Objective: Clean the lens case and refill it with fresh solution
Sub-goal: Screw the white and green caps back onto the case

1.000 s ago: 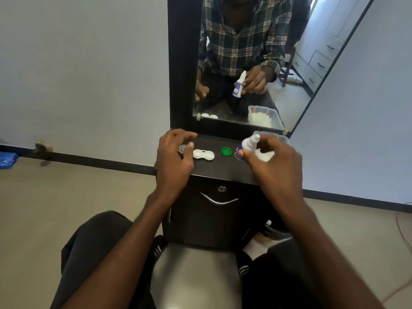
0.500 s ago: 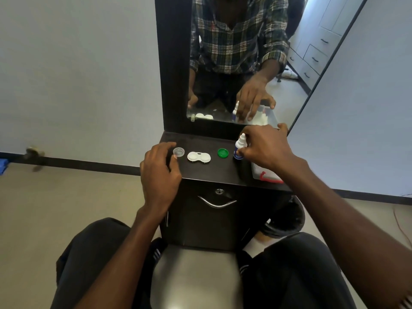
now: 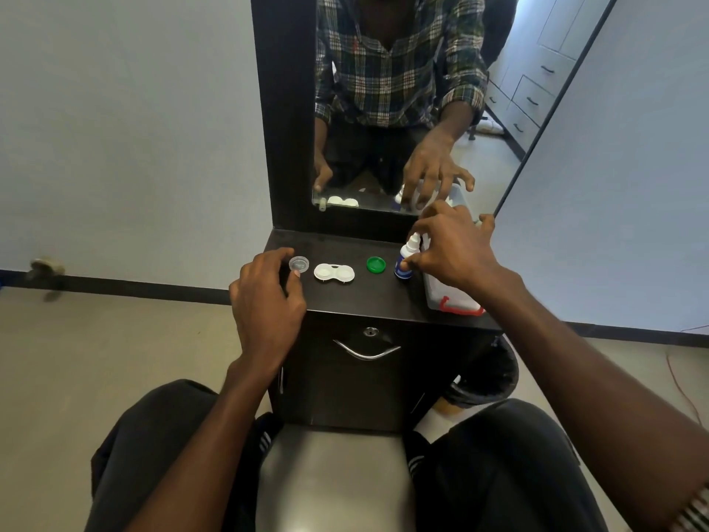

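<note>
A white two-well lens case lies uncapped on the black cabinet top. To its left sits a clear cap, and to its right a green cap. My left hand rests at the cabinet's left edge, fingers loosely curled, with a fingertip at the clear cap's rim and nothing held. A small white and blue solution bottle stands upright beside the green cap. My right hand holds it with the thumb on its body and the forefinger by the nozzle, the other fingers spread.
A clear plastic box with a red handle stands at the right end of the top, under my right wrist. A mirror rises behind the cabinet. A drawer handle is below, between my knees.
My right hand lowered the bottle from mid-air and stood it on the cabinet top. My left hand set the clear cap down left of the case and drew back slightly.
</note>
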